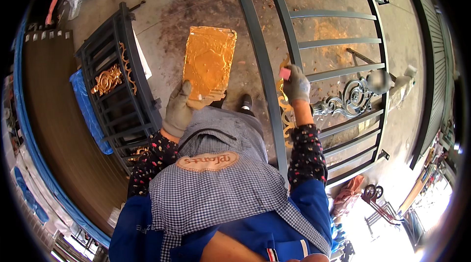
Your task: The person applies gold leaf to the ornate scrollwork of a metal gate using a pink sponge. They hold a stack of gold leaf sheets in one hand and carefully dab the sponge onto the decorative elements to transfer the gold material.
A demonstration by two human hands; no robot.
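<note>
Gold paint [208, 63] is spread thickly over a flat rectangular board [222, 31], its surface glossy, wrinkled and ridged, its edges uneven. The board is held by its lower end in the gloved left hand [179, 109], to the left of the dark grey railing [265, 73], the grip closed on it with the thumb on top. A small pink sponge [284, 73] is pinched in the nearly closed grip of the gloved right hand [297, 86], at the curled trim [285, 109]; whether the trim is touched cannot be told. Bright yellow-gold is seen on its upper curls, duller tan lower down.
</note>
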